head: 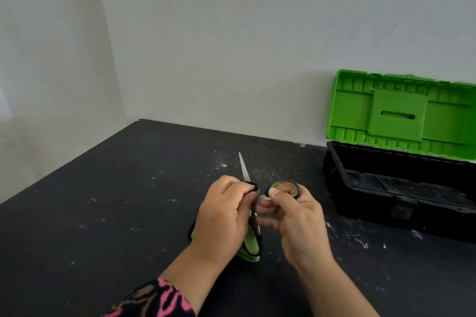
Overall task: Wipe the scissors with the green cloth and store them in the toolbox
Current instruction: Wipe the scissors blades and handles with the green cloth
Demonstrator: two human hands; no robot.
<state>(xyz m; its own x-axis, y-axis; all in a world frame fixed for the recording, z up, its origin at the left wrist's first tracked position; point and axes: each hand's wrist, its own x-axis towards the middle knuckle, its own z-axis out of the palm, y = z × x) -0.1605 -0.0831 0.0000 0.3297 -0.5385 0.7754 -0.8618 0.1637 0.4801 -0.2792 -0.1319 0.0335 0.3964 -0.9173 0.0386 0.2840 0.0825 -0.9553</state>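
The scissors (243, 167) have black and green handles, and one silver blade points away from me over the black table. My right hand (298, 218) pinches a handle ring between thumb and fingers. My left hand (222, 211) grips the green cloth (251, 243) against the scissors near the other black handle loop. The cloth hangs below that hand, and most of the scissors' middle is hidden by my fingers. The toolbox (373, 211), a black base with a green lid (399, 110), stands open at the right against the wall.
The black table (103, 213) is speckled with white marks and ends at a left edge. A pale wall runs close behind the table and the toolbox. The toolbox's inner tray looks dark and dusty.
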